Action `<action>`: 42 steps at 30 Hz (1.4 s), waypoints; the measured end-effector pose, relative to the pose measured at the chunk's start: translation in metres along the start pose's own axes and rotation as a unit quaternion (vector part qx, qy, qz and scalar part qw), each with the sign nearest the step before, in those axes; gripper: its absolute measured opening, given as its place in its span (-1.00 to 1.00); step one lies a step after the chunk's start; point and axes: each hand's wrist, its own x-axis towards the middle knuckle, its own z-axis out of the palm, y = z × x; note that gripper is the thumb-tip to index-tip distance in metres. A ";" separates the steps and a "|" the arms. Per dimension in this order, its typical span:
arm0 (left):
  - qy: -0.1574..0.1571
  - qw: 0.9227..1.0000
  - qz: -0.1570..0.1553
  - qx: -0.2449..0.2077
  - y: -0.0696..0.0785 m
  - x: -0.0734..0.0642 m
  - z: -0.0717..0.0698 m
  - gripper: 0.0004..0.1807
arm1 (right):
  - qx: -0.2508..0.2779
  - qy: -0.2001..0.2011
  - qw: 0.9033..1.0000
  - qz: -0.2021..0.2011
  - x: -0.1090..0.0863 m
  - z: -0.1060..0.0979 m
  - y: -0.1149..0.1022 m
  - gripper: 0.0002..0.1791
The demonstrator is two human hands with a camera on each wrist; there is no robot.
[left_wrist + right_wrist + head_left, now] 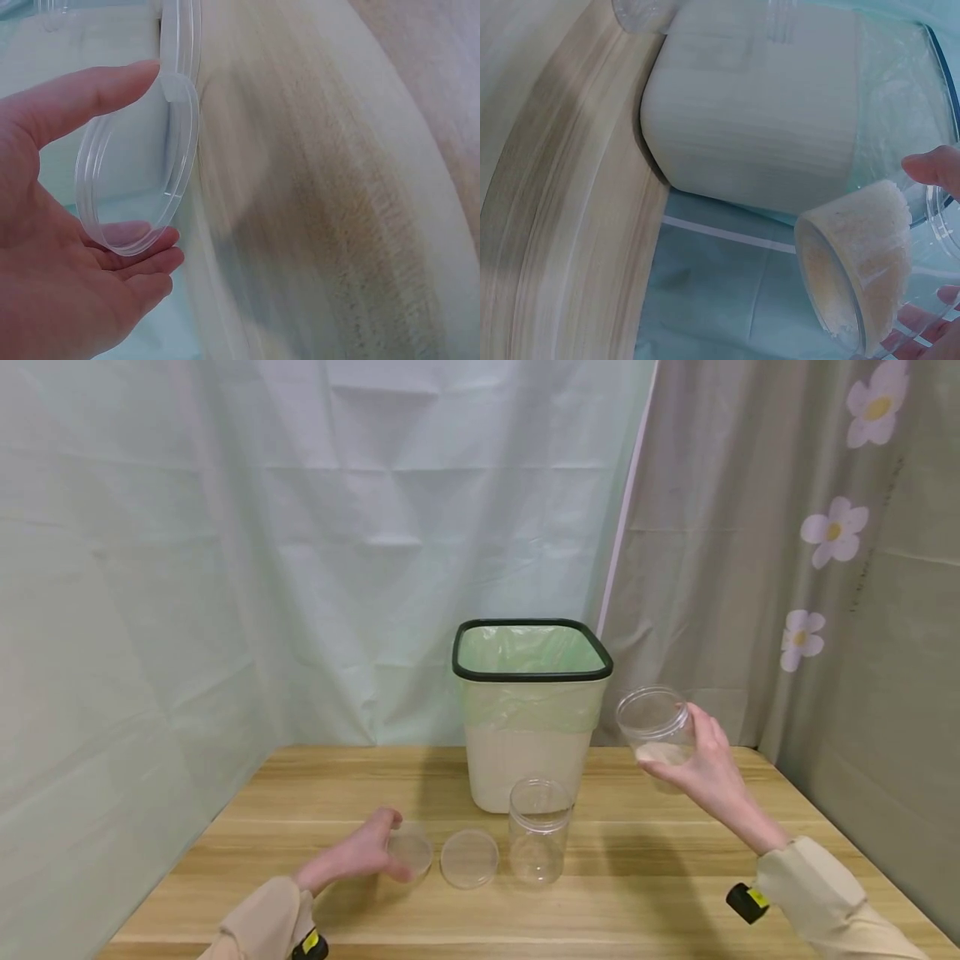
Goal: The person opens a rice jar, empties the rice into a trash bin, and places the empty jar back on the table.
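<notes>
My right hand (708,768) grips a clear plastic jar (654,714) above the table, to the right of the bin. The jar tilts, and white grains that look like rice (870,247) are packed at its base. My left hand (363,847) holds a round clear lid (139,169) low over the table, the thumb at one side of its rim and the fingers at the other. A second clear lid (469,859) lies flat just right of it. Beside that stands an upright clear jar (538,852) with no lid on it.
Behind the upright jar stands a whitish bin (525,752) with a dark rim and a translucent liner (525,647). The wooden table (600,902) ends at curtains (420,568) at the back and sides.
</notes>
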 end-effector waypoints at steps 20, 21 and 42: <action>-0.038 0.998 0.011 0.058 -0.012 -0.005 0.001 -0.15 | -0.013 0.018 1.000 -0.013 0.011 -0.005 0.002 0.05; -0.038 0.998 0.011 0.058 -0.012 -0.005 0.002 -0.15 | -0.013 0.018 1.000 -0.012 0.012 -0.005 0.002 0.05; -0.007 0.996 0.007 0.091 -0.012 -0.004 0.005 -0.06 | -0.013 0.015 1.000 -0.005 0.016 -0.008 0.003 0.06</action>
